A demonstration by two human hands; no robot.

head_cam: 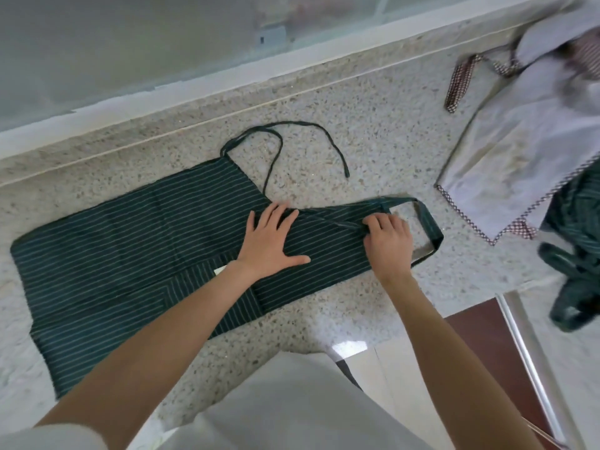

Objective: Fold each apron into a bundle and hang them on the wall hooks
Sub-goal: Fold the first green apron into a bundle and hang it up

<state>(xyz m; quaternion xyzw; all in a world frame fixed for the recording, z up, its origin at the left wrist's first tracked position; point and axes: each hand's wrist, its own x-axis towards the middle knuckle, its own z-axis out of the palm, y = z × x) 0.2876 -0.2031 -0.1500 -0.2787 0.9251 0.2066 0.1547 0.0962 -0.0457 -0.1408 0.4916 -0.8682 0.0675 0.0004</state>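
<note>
A dark green apron with thin white stripes (130, 241) lies spread flat on the speckled stone counter (341, 125). My left hand (269, 238) presses flat on its middle with fingers spread. My right hand (388, 243) pinches a fold of the apron's bib end, beside the neck loop (430, 227). The waist ties (292, 134) trail loose toward the back of the counter. A white apron with red-checked trim (519, 151) lies at the right. Another green striped apron (578, 254) is bunched at the far right edge.
A frosted window with a white sill (162, 92) runs along the back of the counter. At the lower right the counter ends at a metal rail (526, 352) and a brown floor (480, 336). My white garment (292, 401) fills the bottom.
</note>
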